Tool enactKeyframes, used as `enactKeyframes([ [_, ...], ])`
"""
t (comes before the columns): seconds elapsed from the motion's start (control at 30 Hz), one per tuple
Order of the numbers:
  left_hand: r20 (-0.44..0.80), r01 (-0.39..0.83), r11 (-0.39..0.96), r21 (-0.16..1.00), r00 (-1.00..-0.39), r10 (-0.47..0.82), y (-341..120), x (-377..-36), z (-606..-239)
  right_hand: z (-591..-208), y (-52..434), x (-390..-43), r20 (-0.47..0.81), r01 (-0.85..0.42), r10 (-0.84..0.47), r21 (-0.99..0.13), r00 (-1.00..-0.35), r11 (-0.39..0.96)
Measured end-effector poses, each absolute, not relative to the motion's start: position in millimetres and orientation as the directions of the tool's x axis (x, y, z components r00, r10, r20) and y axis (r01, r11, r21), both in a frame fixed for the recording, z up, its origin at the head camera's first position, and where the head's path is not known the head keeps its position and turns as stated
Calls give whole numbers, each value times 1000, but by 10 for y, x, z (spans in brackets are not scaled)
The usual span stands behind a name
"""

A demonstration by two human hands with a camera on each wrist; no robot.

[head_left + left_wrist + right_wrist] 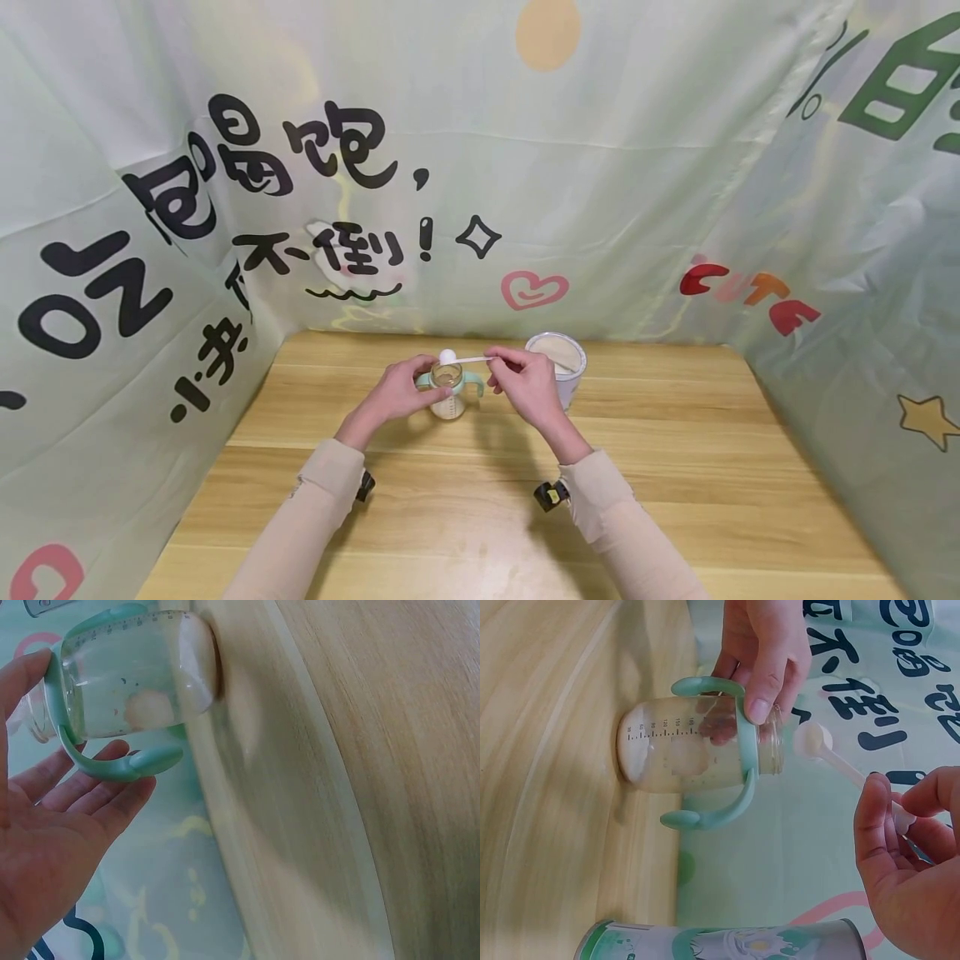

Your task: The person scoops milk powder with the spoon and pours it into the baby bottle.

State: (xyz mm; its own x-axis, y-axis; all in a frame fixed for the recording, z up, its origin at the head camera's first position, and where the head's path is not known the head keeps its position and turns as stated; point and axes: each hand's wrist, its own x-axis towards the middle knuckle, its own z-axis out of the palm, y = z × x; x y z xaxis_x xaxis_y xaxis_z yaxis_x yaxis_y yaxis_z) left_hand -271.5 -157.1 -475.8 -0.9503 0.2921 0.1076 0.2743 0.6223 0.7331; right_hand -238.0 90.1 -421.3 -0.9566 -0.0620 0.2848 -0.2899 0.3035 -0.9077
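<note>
R hand [528,387] pinches scoop [812,740] by its handle, fingertips closed; bowl's just above bottle [679,739] mouth, not touching. L hand [401,389] grips bottle nr neck, thumb + fingers partly round it. Bottle's upright on table [465,500], pale stuff at btm. Open can [567,389] w/ pale powder to its R, partly behind R hand. Printed cloth [600,208] at back.

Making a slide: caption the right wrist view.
Right hand holds a measuring scoop above the baby bottle gripped by the left hand.
</note>
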Motion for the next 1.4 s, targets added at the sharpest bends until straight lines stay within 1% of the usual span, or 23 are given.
enactKeyframes([
  [0.4, 108, 276, 629, 727, -950, 292, -1569, -2721, -4763, -4217, 919, -2385, 281, -290, -74, -910, -957, 298],
  [0.67, 121, 287, 626, 725, -948, 295, -1575, -2730, -4770, -4215, 927, -2383, 297, -302, -63, -909, -953, 286],
  [0.93, 135, 296, 612, 733, -945, 297, -1579, -2725, -4775, -4213, 938, -2381, 286, -287, -46, -915, -957, 283],
  [1.17, 126, 293, 619, 728, -946, 299, -1577, -2719, -4770, -4209, 936, -2387, 267, -265, -29, -929, -963, 260],
  [1.4, 112, 276, 626, 729, -951, 288, -1566, -2708, -4745, -4197, 951, -2396, 277, -275, -26, -929, -960, 250],
])
